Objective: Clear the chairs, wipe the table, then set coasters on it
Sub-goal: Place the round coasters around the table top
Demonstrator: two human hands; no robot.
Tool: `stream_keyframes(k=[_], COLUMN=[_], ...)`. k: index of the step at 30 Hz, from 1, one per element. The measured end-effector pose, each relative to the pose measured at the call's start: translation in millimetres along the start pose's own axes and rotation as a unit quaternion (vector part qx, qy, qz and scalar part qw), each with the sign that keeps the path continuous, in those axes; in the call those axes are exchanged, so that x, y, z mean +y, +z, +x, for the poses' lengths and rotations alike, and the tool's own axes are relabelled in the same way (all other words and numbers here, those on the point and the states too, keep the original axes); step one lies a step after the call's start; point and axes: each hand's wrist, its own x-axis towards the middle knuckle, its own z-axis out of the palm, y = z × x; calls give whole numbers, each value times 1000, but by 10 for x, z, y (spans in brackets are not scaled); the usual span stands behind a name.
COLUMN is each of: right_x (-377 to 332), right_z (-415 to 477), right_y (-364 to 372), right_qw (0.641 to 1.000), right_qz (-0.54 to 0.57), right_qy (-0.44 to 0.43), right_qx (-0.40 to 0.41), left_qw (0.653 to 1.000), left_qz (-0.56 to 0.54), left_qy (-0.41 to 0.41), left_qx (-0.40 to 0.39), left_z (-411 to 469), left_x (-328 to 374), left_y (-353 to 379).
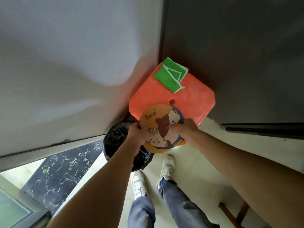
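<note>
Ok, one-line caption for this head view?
Both hands, left hand and right hand, grip stacked cat-print coasters over an orange stool bearing a green cloth.

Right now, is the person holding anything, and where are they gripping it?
Yes: a round stack of cat-print coasters. The left hand grips its left edge and the right hand its right edge, thumbs on the printed top, over the orange stool.

Two hands, left [137, 135] and right [185, 130]; one cat-printed coaster stack [160, 127]; one orange stool [189, 96]; one green cloth [171, 74] at 12 o'clock; one black bin bag [115, 139] at 9 o'clock; two shoes, [139, 185] and [167, 168].
</note>
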Motion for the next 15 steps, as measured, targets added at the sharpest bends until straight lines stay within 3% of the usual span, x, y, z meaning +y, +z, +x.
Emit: stream_keyframes(k=[9,13,15], right_x=[517,785,899], right_z=[-1331,-2079,-2235], right_y=[-17,-2,29], right_qw=[987,992,992], right_qz=[-38,37,94], right_qy=[-140,-81,-24], right_qx=[64,91,81], left_qw=[991,976,975], left_qz=[-35,11,55], left_qy=[25,67,75], left_qx=[-129,-208,-202], left_z=[-1126,-1757,-1855], left_x=[-248,-372,-400], left_y=[-454,-732,-790])
